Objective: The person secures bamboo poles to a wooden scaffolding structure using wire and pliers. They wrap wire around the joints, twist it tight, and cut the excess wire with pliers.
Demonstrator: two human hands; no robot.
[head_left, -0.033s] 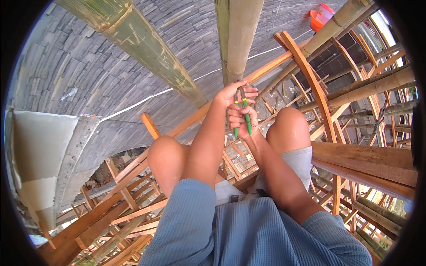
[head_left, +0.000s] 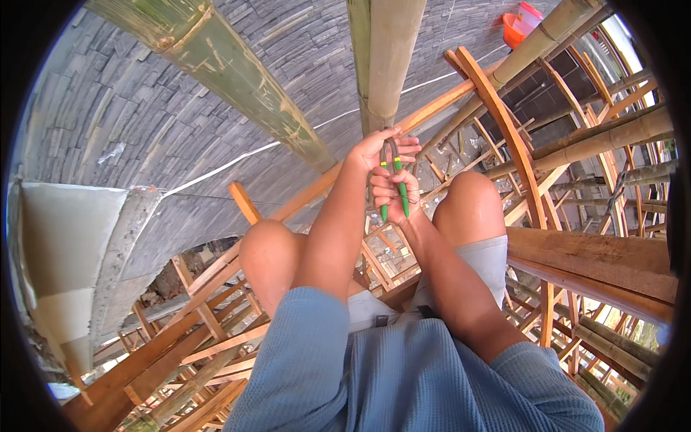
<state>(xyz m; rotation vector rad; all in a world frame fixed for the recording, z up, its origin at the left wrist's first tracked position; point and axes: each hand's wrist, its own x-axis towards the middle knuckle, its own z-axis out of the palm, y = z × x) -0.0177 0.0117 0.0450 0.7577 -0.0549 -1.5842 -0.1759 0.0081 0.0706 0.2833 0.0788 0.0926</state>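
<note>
Green-handled pincers (head_left: 402,196) with yellow bands and dark metal jaws point away from me, handles toward my body. My right hand (head_left: 393,193) is closed about the handles, fingers curled. Just beyond it, my left hand (head_left: 370,149) is at the dark jaws, its fingers stretched out to the right behind them; whether its thumb presses on the metal I cannot tell. Both hands are in front of the foot of an upright bamboo pole (head_left: 387,68), near a slanting wooden batten (head_left: 439,104).
A thick bamboo pole (head_left: 237,79) leans at upper left against a grey stone-clad wall (head_left: 288,43). A curved timber (head_left: 504,129) and a heavy beam (head_left: 590,259) stand at right. Below my knees is a lattice of battens and bamboo. An orange basin (head_left: 512,32) is at upper right.
</note>
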